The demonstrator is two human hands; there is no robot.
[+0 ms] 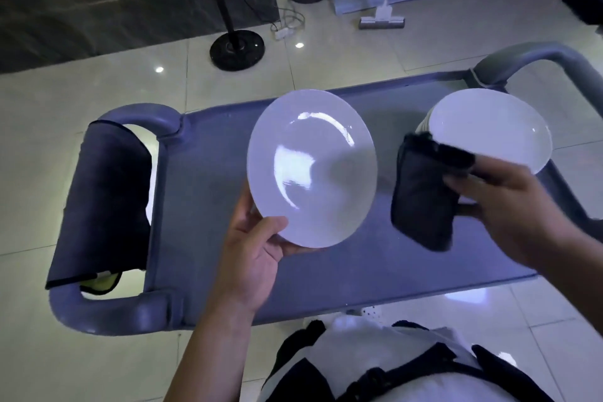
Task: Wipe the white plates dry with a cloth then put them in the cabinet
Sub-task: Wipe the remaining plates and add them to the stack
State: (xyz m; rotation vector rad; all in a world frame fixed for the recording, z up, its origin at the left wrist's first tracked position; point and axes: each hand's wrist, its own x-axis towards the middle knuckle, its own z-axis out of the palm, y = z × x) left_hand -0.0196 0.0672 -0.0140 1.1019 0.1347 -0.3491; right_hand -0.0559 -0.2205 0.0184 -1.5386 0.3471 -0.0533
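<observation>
Your left hand [251,258] grips a white plate [311,170] by its near rim, thumb curled over the edge, tilted up above the grey cart top [202,206]. Your right hand [502,206] pinches a dark cloth [421,196] just right of it, apart from the plate. A stack of white plates [489,127] sits far right on the cart.

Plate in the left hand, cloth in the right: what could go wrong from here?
1. The left hand holds the white plate only at its near rim, tilted; wiping pressure could lever it loose over the cart top.
2. The right hand with the dark cloth hangs just in front of the plate stack near the cart's edge; a swing could knock it.
</observation>
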